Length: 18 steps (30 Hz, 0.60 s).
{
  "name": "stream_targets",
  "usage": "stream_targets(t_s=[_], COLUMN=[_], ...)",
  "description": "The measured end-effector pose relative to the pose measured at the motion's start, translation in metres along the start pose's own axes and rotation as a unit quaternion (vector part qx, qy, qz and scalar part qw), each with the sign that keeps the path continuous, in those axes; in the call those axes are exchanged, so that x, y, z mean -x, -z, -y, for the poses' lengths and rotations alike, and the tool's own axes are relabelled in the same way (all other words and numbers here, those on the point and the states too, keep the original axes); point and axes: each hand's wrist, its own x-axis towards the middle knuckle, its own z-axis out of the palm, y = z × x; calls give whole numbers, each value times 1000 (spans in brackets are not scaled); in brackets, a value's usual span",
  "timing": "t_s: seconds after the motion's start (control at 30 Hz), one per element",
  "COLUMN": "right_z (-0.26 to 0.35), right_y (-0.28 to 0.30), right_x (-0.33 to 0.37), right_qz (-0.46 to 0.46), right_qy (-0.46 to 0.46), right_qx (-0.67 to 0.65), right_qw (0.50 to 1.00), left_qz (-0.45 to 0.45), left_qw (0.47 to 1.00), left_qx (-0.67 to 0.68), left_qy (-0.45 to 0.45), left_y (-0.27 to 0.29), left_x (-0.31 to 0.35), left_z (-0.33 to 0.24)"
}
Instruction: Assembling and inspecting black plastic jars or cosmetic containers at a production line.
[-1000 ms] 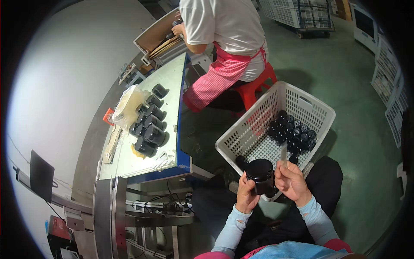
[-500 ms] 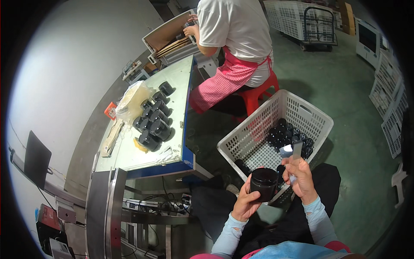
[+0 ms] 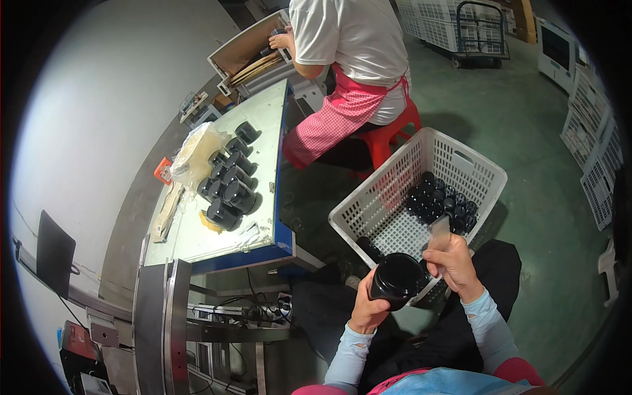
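Observation:
My left hand (image 3: 366,307) is wrapped round a glossy black round jar (image 3: 397,280), tilted so its round top faces up and to the right. My right hand (image 3: 455,264) pinches a thin, pale, see-through strip (image 3: 440,228), and its fingertips are close beside the jar's upper right side. What the strip is, I cannot make out. Both hands are over the near edge of a white plastic crate (image 3: 375,199). Inside the crate lie several black jars (image 3: 440,201), mostly grouped toward the far right.
On the left, a pale-topped table (image 3: 266,131) holds several black jars (image 3: 239,196) and a plastic bag (image 3: 197,155). A co-worker (image 3: 352,46) sits ahead on a red stool (image 3: 400,128), hands at a box (image 3: 240,49). A trolley (image 3: 484,46) carries white crates.
The jar has tipped, now showing more of its round top. My right hand has moved slightly left and the strip has turned. The co-worker's hands have shifted at the box.

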Motion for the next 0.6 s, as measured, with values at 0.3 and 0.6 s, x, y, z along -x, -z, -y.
stream_targets(t_s=[0.3,0.6], right_z=[-9,8], right_y=[-7,-5], right_x=[0,7], right_qz=[7,58], right_qy=[100,-22], right_qx=[217,113], right_qw=[971,992], left_qz=[38,-2], left_qw=[979,976], left_qx=[-198,-212], left_qy=[-11,-44], left_y=[-12,-7], left_x=[-7,-2], left_z=[-4,-6])
